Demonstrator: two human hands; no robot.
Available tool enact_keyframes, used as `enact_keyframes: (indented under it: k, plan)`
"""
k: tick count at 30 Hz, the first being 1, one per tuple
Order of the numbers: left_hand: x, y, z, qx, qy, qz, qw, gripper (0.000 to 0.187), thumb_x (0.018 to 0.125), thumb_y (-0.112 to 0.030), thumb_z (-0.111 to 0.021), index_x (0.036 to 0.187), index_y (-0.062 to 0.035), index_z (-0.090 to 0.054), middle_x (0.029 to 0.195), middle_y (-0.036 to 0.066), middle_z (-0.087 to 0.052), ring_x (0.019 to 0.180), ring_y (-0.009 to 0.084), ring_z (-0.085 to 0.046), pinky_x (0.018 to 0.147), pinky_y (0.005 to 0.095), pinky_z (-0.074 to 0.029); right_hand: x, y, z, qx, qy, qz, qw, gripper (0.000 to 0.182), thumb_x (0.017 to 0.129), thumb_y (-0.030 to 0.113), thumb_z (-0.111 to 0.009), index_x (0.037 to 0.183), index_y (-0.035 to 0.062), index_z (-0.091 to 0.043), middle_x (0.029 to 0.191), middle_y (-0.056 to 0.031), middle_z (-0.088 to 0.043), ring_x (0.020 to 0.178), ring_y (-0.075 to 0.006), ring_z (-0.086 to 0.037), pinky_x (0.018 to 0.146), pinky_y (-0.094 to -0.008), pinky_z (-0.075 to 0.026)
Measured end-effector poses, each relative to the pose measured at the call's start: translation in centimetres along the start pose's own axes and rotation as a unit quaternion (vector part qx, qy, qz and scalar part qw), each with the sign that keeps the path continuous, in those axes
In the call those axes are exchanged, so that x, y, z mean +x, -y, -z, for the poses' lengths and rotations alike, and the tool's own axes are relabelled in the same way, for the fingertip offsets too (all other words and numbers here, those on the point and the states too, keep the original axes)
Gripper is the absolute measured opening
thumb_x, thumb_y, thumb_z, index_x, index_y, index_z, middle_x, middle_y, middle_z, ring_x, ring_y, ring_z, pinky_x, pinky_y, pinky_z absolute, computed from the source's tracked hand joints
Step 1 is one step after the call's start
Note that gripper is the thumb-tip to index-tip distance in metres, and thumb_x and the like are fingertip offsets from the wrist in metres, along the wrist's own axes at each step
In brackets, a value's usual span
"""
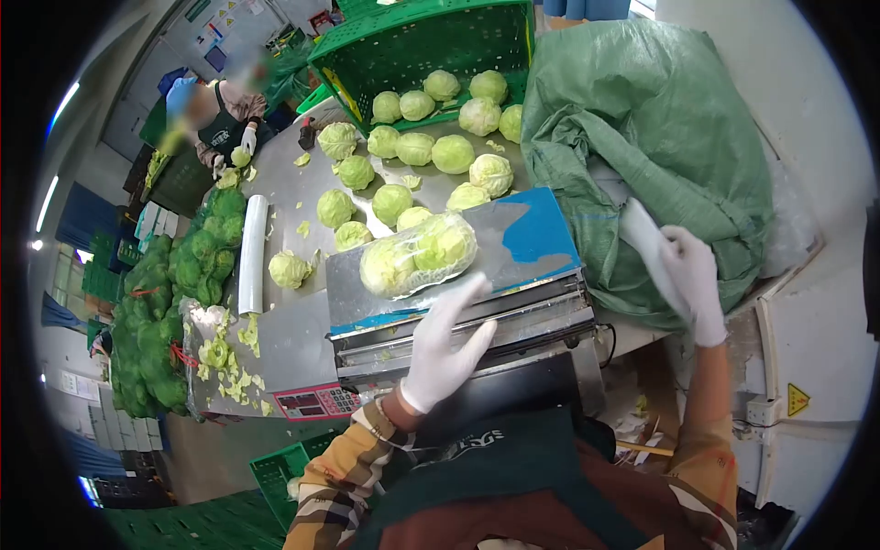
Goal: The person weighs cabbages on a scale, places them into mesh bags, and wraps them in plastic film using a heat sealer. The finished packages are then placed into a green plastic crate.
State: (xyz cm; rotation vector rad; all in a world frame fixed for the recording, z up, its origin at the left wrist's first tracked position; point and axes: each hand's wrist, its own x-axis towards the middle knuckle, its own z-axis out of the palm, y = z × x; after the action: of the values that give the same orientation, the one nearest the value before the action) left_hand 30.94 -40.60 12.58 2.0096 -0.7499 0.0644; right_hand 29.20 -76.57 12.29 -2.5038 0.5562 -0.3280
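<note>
My left hand [445,348] is hanging over the wrapping machine [541,302], its fingers spreading free of any grip, just beside the wrapped cabbages [417,257], which are lying on the machine's top. My right hand [694,280] is grasping a blurred white sheet [651,247] by its edge, against the green sack [642,110]. Loose cabbages [452,154] are sitting beyond, on the counter [286,220].

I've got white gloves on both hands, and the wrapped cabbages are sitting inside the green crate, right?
Not quite: in the head view the wrapped cabbages lie on the metal platform, not inside the green crate. Your left hand and right hand are indeed gloved in white.
</note>
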Motion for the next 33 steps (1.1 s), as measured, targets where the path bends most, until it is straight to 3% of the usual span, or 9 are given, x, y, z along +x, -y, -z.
enact_keyframes:
  k: [2,6,12,13,15,23,26,30,33]
  plan:
    - [1.1,-0.8,-1.4,-0.063,-0.108,-0.002,0.992,0.065,0.084,-0.007,-0.068,0.142,-0.0002,-0.04,0.135,0.02,-0.05,0.124,0.0311,-0.051,0.099,0.0376,-0.044,-4.7,5.4,-0.2,0.291,0.047,0.06,0.954,0.015,0.088,0.007,-0.061,0.099,-0.0014,-0.068,0.083,-0.0053,-0.068,0.072,-0.0105,-0.061,0.066,-0.0269,-0.05]
    - [2.5,-1.2,-3.1,-0.349,-0.076,0.073,0.931,0.067,0.097,-0.034,-0.051,0.15,-0.0037,-0.025,0.147,0.016,-0.038,0.134,0.0266,-0.04,0.104,0.0424,-0.041,-10.4,12.8,-2.7,0.3,0.178,0.361,0.865,0.015,0.086,0.008,-0.067,0.101,0.0057,-0.068,0.115,-0.0098,-0.062,0.102,-0.0141,-0.059,0.078,-0.0272,-0.051]
    - [0.9,-1.5,-1.6,-0.607,-0.058,0.167,0.775,0.066,0.102,-0.052,-0.027,0.152,-0.0093,-0.02,0.148,0.019,-0.036,0.135,0.0297,-0.04,0.106,0.0425,-0.042,-11.7,17.0,-6.3,0.593,0.31,0.07,0.74,0.05,0.091,0.004,-0.062,0.139,0.0045,-0.047,0.113,-0.009,-0.063,0.082,-0.0104,-0.063,0.072,-0.0227,-0.05]
    - [1.3,-1.4,-1.5,-0.758,0.03,0.062,0.649,0.066,0.103,-0.052,-0.026,0.153,-0.0102,-0.018,0.149,0.018,-0.035,0.135,0.0287,-0.04,0.106,0.0397,-0.042,-11.7,17.2,-7.1,0.562,0.277,0.073,0.776,0.049,0.091,0.004,-0.063,0.139,0.0048,-0.048,0.107,-0.0083,-0.065,0.078,-0.0094,-0.063,0.068,-0.0216,-0.05]
    - [-0.1,-3.3,-2.2,-0.582,-0.096,0.18,0.787,0.065,0.104,-0.051,-0.026,0.155,-0.0125,-0.012,0.151,0.015,-0.033,0.131,0.0244,-0.043,0.104,0.0326,-0.041,-11.2,17.8,-7.9,0.505,0.244,0.086,0.824,0.037,0.092,0.007,-0.064,0.128,0.0027,-0.057,0.085,-0.0036,-0.066,0.067,-0.0069,-0.061,0.058,-0.0207,-0.047]
    - [-0.8,-2.8,-2.3,-0.569,-0.169,0.135,0.793,0.059,0.106,-0.041,-0.029,0.149,0.0007,-0.027,0.14,0.015,-0.046,0.111,0.0163,-0.055,0.09,0.0271,-0.048,-10.3,17.1,-9.7,0.408,0.14,0.228,0.873,0.01,0.089,0.007,-0.066,0.095,0.0001,-0.063,0.093,-0.0072,-0.062,0.084,-0.0107,-0.058,0.07,-0.0233,-0.047]
    - [-1.9,-0.1,-2.5,-0.685,-0.182,0.209,0.674,0.05,0.106,-0.034,-0.034,0.129,0.0067,-0.051,0.121,0.013,-0.061,0.112,0.0175,-0.058,0.099,0.0332,-0.045,-8.5,16.0,-9.3,0.373,0.027,0.295,0.879,0.009,0.092,0.008,-0.06,0.092,0.0,-0.06,0.096,-0.0098,-0.058,0.089,-0.0173,-0.056,0.079,-0.025,-0.045]
    - [-2.9,-0.4,-2.3,-0.616,-0.23,0.23,0.718,0.038,0.103,-0.03,-0.042,0.116,0.0021,-0.058,0.111,0.014,-0.064,0.107,0.0198,-0.06,0.099,0.0364,-0.044,-8.1,14.6,-9.1,0.585,0.24,0.1,0.769,0.026,0.105,0.023,-0.043,0.097,0.0021,-0.057,0.085,-0.0009,-0.059,0.075,-0.0089,-0.056,0.07,-0.0227,-0.045]
    - [-2.3,0.1,1.0,-0.781,-0.144,0.226,0.564,0.036,0.102,-0.032,-0.044,0.107,-0.0011,-0.06,0.11,0.014,-0.064,0.108,0.0228,-0.06,0.096,0.0381,-0.045,-10.0,14.6,-9.0,0.683,0.373,-0.066,0.625,0.028,0.103,0.022,-0.043,0.107,0.0012,-0.061,0.082,0.0011,-0.059,0.064,-0.0069,-0.053,0.058,-0.0252,-0.046]
